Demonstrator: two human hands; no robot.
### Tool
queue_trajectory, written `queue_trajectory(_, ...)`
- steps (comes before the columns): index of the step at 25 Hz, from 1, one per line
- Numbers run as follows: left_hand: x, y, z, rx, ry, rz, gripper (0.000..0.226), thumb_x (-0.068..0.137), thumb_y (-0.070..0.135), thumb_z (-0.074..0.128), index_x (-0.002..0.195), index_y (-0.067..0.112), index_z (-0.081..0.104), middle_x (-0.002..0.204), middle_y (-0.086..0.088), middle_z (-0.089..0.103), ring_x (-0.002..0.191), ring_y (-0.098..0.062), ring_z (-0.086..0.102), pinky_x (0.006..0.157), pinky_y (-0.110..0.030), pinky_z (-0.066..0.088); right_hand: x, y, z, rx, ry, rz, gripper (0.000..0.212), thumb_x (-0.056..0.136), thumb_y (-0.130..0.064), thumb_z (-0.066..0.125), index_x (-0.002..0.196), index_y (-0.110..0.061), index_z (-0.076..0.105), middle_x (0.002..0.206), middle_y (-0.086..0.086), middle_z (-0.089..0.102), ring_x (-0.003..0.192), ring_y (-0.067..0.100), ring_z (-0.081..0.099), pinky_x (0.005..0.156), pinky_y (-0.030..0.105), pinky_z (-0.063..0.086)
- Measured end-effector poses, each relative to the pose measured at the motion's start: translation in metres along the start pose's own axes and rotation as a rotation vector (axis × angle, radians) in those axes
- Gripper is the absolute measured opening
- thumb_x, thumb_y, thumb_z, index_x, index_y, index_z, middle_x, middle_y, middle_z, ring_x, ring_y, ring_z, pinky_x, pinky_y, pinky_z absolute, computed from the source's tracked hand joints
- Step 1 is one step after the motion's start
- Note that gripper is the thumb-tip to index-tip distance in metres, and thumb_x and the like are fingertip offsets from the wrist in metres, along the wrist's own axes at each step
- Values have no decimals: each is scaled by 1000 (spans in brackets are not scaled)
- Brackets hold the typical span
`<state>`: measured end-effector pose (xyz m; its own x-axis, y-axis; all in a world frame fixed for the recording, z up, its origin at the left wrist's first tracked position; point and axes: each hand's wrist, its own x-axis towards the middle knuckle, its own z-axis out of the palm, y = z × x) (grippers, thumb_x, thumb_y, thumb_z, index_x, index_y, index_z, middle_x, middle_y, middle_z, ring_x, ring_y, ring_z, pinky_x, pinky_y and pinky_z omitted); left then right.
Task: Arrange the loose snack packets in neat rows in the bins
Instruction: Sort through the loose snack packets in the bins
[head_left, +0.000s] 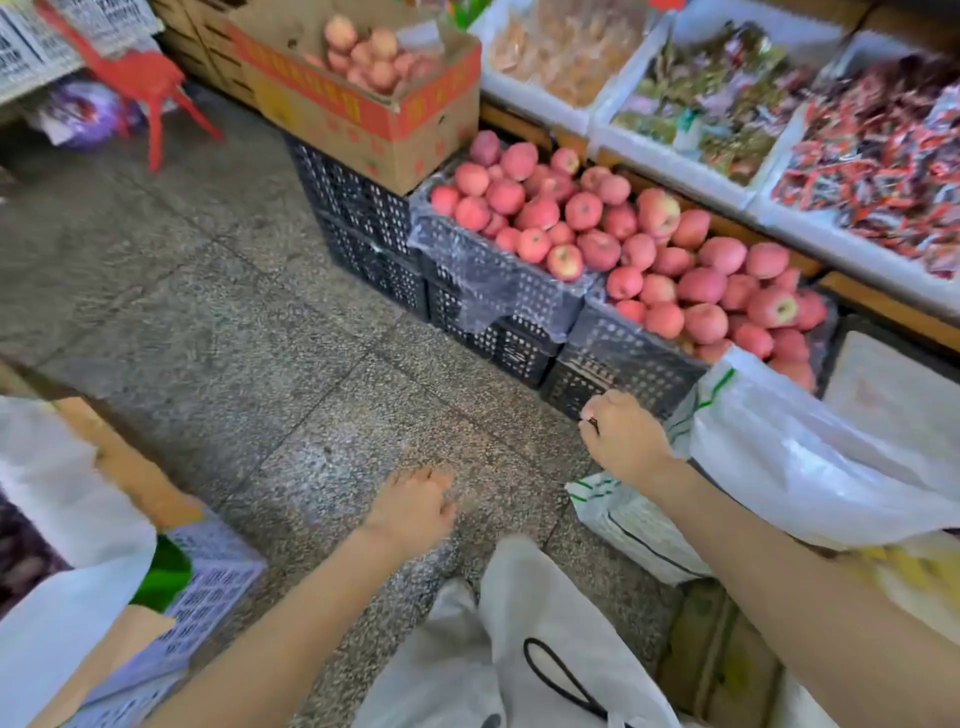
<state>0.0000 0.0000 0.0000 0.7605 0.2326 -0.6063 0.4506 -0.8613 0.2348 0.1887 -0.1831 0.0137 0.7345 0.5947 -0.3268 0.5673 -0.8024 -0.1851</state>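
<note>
Snack packets (878, 171) are lying heaped, not rowed, so arranging is not yet beginning. Left hand (415, 504) is hanging loosely curled over the floor (234, 338), holding nothing. Right hand (626, 441) is curling near the black crate (618, 358); whether it is gripping anything cannot be told. Packets are sitting in white bins (675, 171), well apart from both hands, along the shelf's front edge. The next move is calling for a reach up and right.

The floor (249, 322) is showing rough, speckled matt stone. The black crates (363, 208) are showing perforated hard plastic, with thin glossy film (483, 309) lining them. The box (332, 119) is looking like matt cardboard. The snack packets (872, 171) are shining, perhaps foil, in smooth white plastic bins (675, 169).
</note>
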Motion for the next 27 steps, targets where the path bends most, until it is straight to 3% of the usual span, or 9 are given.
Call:
queue_trajectory(6,59,-83,-24,-203,-22,-128,37,100,27,44,135,14,50,134,-11,53,121,-31,55,97,-36,46,93,-50,15,35,-109,-32,28,98,-23,41,118,-10,54,119,10,47,111,29,49,85,36,43)
queue_trajectory(10,89,-126,-42,-297,-59,-246,27,100,21,40,119,9,55,120,-14,62,109,-32,62,92,-38,49,154,-80,25,-27,-234,-119,27,99,-22,41,119,-9,52,122,10,47,111,26,51,87,32,42)
queue_trajectory(16,125,-174,-87,-270,-147,-322,33,103,29,36,131,15,50,125,-9,63,115,-29,59,95,-34,43,254,-146,17,-102,-393,-267,26,98,-18,36,114,-7,54,115,8,59,98,28,60,78,34,45)
queue_trajectory(20,151,-238,-128,-379,-106,-387,34,103,30,34,129,15,50,122,-13,63,111,-32,60,92,-37,48,336,-213,6,-151,-416,-372,25,98,-15,36,107,-5,57,108,9,58,93,28,61,78,36,48)
queue_trajectory(23,171,-307,-171,-358,-47,-398,34,103,29,34,128,13,49,126,-13,58,114,-33,57,93,-36,45,400,-276,-1,-188,-411,-414,19,96,-10,38,97,-5,57,96,7,55,88,28,59,69,34,43)
queue_trajectory(27,193,-400,-245,-357,39,-418,32,102,26,37,127,11,50,124,-14,59,114,-34,57,92,-36,43,470,-374,-17,-191,-403,-435,15,98,-15,38,87,-13,48,103,11,59,95,29,60,69,33,44)
